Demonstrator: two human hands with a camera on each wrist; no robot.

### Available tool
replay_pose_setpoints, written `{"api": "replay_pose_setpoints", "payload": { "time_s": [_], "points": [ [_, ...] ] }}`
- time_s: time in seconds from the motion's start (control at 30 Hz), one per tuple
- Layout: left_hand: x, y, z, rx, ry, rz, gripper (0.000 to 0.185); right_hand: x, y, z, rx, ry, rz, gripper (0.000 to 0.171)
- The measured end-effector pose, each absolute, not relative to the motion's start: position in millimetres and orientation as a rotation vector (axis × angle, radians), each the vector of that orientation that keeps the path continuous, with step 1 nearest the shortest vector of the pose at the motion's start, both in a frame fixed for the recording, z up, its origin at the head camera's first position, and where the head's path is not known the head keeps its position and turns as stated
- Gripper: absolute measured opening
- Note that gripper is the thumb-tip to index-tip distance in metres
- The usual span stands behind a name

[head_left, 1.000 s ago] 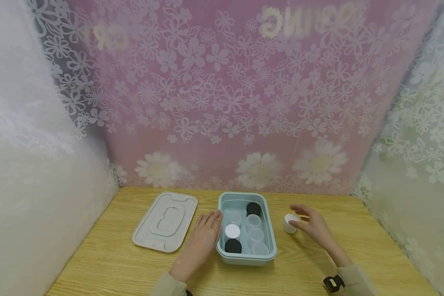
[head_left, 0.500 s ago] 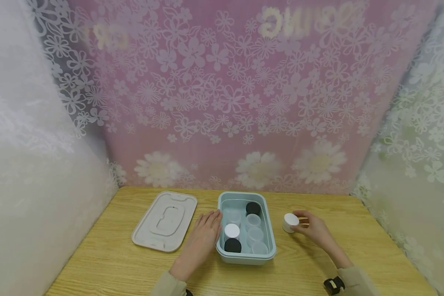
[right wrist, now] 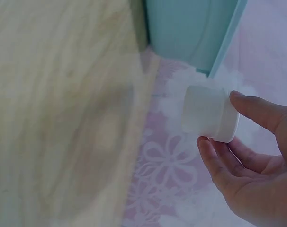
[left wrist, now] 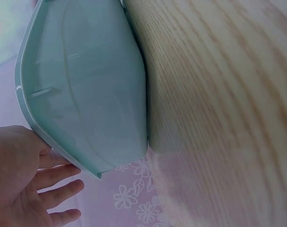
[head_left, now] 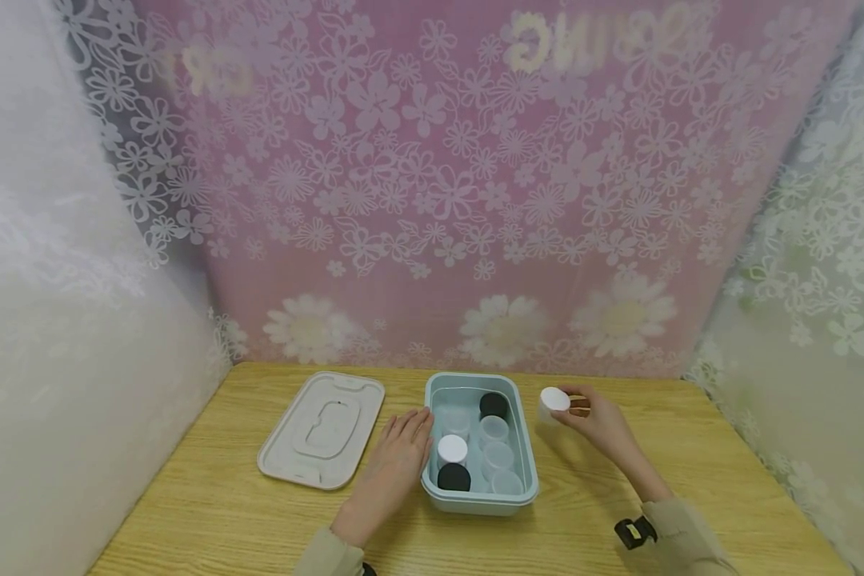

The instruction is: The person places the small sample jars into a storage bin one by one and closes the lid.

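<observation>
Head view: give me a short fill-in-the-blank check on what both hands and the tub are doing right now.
1. The right hand holds a small jar with a ____ lid.
2. The left hand rests against the ____ side of the teal tub.
3. The tub's flat lid lies on the ____.

Missing words: white; left; table

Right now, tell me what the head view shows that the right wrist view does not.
Only the head view shows the left hand resting against the teal box, the jars inside, and the lid lying flat to the left. Only the right wrist view shows the white jar's side wall close up. Both show the right hand pinching the white jar beside the box, above the wooden table.
</observation>
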State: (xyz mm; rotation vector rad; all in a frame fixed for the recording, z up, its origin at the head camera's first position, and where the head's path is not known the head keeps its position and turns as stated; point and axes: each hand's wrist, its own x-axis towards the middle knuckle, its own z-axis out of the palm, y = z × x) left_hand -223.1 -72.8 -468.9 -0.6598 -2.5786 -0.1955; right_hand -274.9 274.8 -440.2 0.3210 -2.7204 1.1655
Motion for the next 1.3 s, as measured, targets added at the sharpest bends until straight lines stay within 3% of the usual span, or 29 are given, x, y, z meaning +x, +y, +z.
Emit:
{"api": "replay_pose_setpoints", "payload": {
  "time_s": [0.7,1.3],
  "points": [
    [-223,-73,-468,-0.647,-2.589,-0.198,0.039,-298,209,-407,0.535,-2.649,1.300,0.053],
    [-224,-72,-469,-0.648,-2.590,-0.197,0.039,-322,165,-421,0.851,-2.685,1.231,0.047]
  ]
}}
